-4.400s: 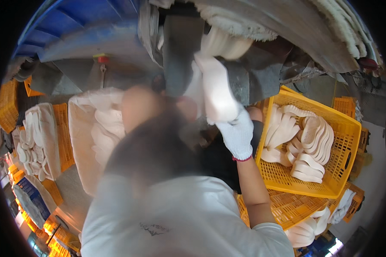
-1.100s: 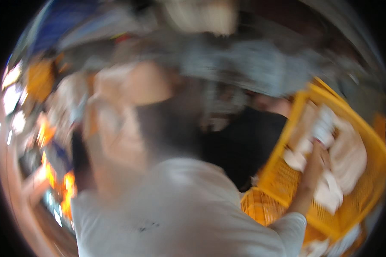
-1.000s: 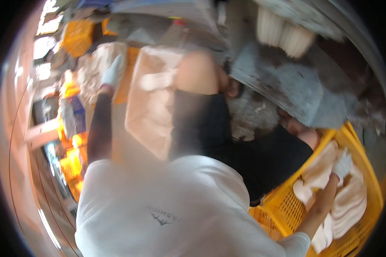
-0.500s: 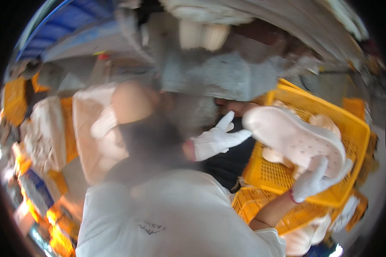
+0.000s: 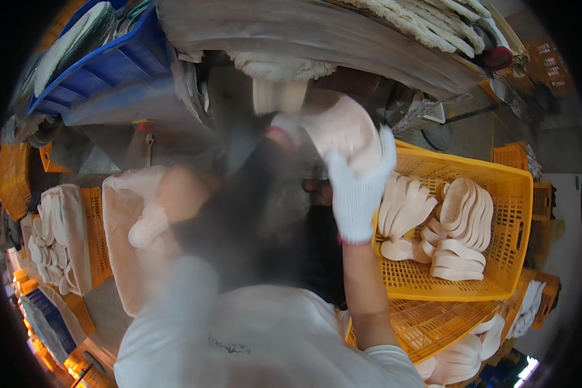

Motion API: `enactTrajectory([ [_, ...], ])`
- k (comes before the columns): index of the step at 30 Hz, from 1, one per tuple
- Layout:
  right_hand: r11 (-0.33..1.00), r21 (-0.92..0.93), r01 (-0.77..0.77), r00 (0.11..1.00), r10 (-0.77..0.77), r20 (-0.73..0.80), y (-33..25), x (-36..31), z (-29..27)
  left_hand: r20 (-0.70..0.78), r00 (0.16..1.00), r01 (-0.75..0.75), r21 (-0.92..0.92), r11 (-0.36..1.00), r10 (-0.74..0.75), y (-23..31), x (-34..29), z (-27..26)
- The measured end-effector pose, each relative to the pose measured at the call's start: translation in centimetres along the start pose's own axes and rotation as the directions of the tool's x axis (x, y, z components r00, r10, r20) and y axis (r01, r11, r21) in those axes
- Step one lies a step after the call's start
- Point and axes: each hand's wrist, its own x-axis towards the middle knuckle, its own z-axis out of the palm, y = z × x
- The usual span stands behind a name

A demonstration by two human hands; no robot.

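At our far left, a pile of pale pieces (image 5: pixel 52 242) stands in a lined holder beside a yellow crate (image 5: pixel 97 229), below a blue bin (image 5: pixel 123 68). Nearer our knee is a container with a pale liner (image 5: pixel 119 258), where one loose sole (image 5: pixel 147 224) shows by the leg.

At the centre, our gloved left hand (image 5: pixel 287 128) is blurred at the near left edge of the pale sole (image 5: pixel 344 132); we cannot tell whether its grip is closed on it. Just above hangs a pale blurred piece (image 5: pixel 278 97) under a shaggy fringe (image 5: pixel 281 64). The sole is raised beside that piece, tilted; whether the two touch, we cannot tell.

Our gloved right hand (image 5: pixel 363 187) grasps the sole's near end, thumb on one side and fingers on the other. Further right, a yellow basket (image 5: pixel 522 223) holds stacked soles (image 5: pixel 469 216).

The step in hand looks to us like presenting the sole to the blurred piece. We judge that the next move calls for a firm, even hold, sole steadily angled, fingertips clear of that piece.
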Motion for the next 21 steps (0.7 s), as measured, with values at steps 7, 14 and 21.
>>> enactTrajectory([
  [7,0.961,0.011,-0.275,0.940,0.267,0.211,5.2,7.5,5.0,-0.028,0.981,0.196,0.164,0.967,-0.194,1.2,-5.2,-3.2],
  [14,0.891,0.029,-0.452,0.857,0.426,0.290,5.6,8.4,6.9,0.138,0.966,0.249,-0.726,0.641,-0.218,3.3,-7.1,-4.4],
  [21,0.958,-0.012,-0.288,0.908,0.277,0.316,0.5,2.4,0.9,-0.202,0.948,-0.108,-0.931,0.348,-0.247,3.5,-0.8,1.9],
])
